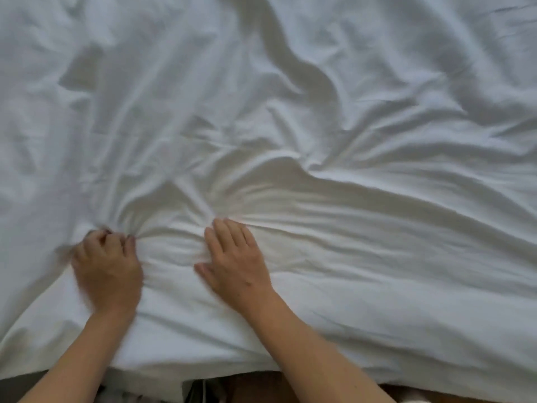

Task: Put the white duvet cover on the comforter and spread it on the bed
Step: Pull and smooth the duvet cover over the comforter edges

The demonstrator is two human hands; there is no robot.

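The white duvet cover (319, 141) fills almost the whole view, wrinkled, with a padded bulk under it near the front edge that looks like the comforter. My left hand (106, 266) is at the lower left, blurred, its fingers curled into a bunch of the fabric, with creases fanning out from the fingertips. My right hand (232, 263) lies flat on the cover just to the right, fingers together and pointing away from me, pressing the cloth down. Both bare forearms come in from the bottom edge.
The cover's near edge (377, 370) hangs over the bed side along the bottom of the view. Below it shows a dark strip of floor or clothing (247, 388), too dim to identify.
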